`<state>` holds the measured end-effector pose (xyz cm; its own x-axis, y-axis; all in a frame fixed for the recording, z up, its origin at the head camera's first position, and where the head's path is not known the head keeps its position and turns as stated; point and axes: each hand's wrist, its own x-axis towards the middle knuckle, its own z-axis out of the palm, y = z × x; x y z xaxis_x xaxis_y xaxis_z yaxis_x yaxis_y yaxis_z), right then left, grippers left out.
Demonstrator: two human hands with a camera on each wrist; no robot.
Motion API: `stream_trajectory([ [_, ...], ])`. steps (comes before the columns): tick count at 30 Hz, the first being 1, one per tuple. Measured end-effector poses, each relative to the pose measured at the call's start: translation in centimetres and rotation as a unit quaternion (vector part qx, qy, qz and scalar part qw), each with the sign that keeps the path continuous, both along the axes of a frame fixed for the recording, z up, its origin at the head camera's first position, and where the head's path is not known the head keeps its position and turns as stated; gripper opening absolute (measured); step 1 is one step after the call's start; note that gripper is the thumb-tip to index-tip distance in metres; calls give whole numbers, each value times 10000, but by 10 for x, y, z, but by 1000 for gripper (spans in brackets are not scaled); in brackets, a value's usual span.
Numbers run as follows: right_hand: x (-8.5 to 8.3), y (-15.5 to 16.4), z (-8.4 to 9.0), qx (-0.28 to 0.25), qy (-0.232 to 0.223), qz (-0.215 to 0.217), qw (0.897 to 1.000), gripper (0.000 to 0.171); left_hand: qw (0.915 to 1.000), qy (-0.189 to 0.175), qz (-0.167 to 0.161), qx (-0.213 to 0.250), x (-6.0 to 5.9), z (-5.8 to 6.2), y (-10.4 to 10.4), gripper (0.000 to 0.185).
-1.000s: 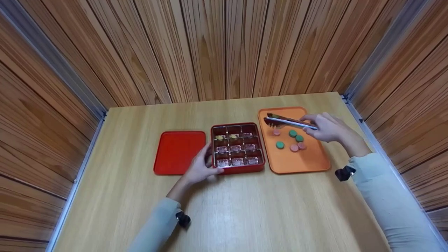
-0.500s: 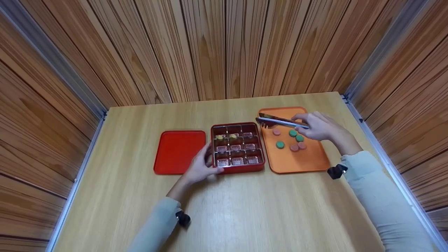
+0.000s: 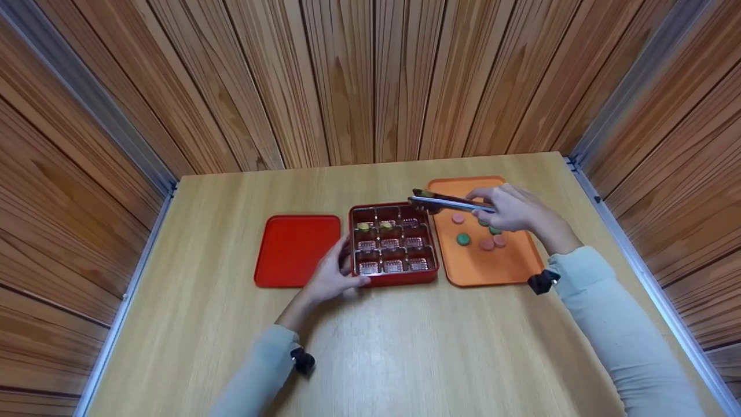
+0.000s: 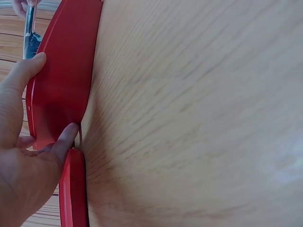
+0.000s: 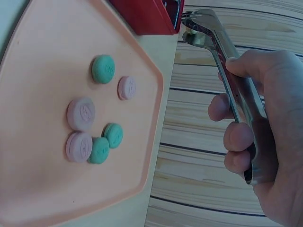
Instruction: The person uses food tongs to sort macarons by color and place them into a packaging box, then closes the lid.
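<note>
My right hand (image 3: 509, 208) grips a pair of metal tongs (image 3: 454, 203), thumb on one arm and fingers curled round the other in the right wrist view. A small pale yellow macaron (image 5: 191, 31) shows between the tong tips. The tips overlap the back right compartment of a red box (image 3: 399, 280) with a divided brown insert. Yellow macarons (image 3: 363, 226) sit in the back left and back middle compartments. At the box's front left corner my left hand (image 3: 331, 277) holds it, thumb on the front wall, fingers along the left side.
An orange tray (image 3: 492, 277) right of the box bears several pink macarons (image 5: 81, 114) and green macarons (image 5: 103, 69). Left of the box lies a flat red lid (image 3: 296, 252). Wood-panelled walls (image 3: 347, 81) stand behind the table and at both sides.
My right hand has carried the tongs leftward from above the orange tray to the box's back right compartment. My left hand has stayed at the box corner.
</note>
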<state>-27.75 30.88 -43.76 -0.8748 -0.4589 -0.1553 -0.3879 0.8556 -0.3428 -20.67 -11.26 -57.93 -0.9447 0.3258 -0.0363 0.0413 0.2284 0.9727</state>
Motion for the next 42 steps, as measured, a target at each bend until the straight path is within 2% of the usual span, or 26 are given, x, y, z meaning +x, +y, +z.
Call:
stream_trajectory([
  [10, 0, -11, -8, -164, 109, 111, 9997, 41, 10000, -34, 29, -56, 0, 0, 1, 120],
  [22, 4, -16, -15, -265, 8, 173, 9995, 42, 10000, -84, 11, -28, 0, -1, 0, 118],
  [30, 4, -15, -17, -259, -240, 22, 9994, 41, 10000, -62, 27, -55, -1, -2, 0, 119],
  [42, 4, -15, -18, -221, -123, 3, 9997, 42, 9999, -99, 36, -80, 0, -1, 1, 120],
])
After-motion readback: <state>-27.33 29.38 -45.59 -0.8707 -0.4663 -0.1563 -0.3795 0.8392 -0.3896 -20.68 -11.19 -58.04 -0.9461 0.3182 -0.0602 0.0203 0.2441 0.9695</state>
